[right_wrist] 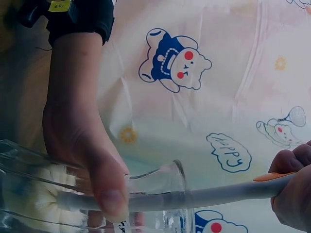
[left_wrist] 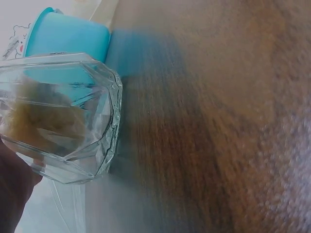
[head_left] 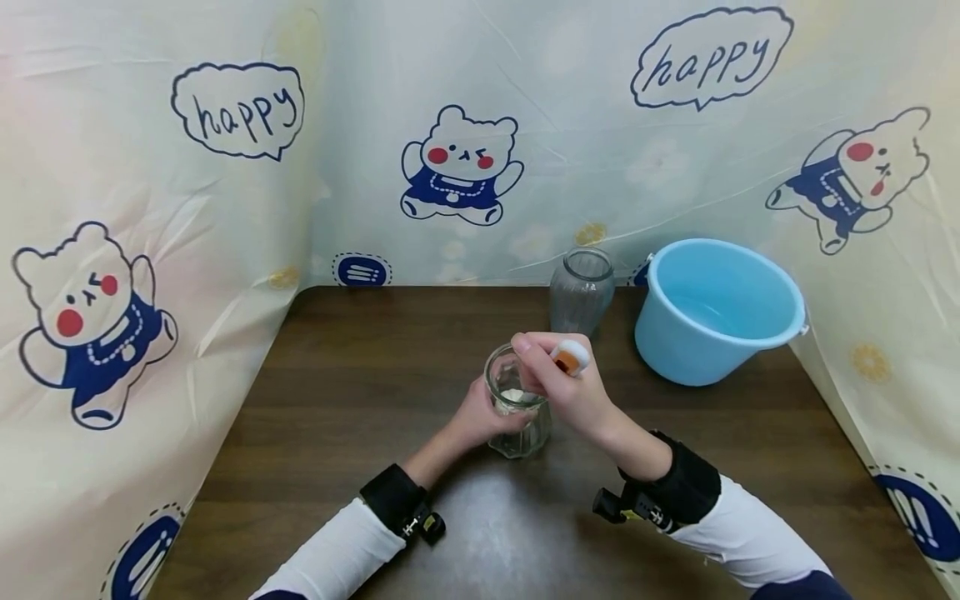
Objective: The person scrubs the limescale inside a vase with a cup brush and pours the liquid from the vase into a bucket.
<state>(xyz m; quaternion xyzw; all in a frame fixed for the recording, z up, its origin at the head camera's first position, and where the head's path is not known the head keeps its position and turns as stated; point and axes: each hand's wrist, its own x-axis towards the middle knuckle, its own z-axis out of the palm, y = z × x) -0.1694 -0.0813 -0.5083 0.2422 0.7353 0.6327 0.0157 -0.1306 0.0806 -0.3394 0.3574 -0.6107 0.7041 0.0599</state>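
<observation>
A clear faceted glass jar is gripped by my left hand, its mouth facing up toward the head camera. In the right wrist view the left thumb presses along the jar's side. My right hand holds a bottle brush by its white and orange handle. The shaft runs through the jar's mouth. Its pale sponge head sits inside, toward the bottom, and shows blurred and yellowish through the glass in the left wrist view. Whether the jar's base touches the table, I cannot tell.
Behind my right hand stands a second glass jar. To its right is a light blue bucket on the brown wooden table. Cloth printed with bears hangs around the table's back and sides.
</observation>
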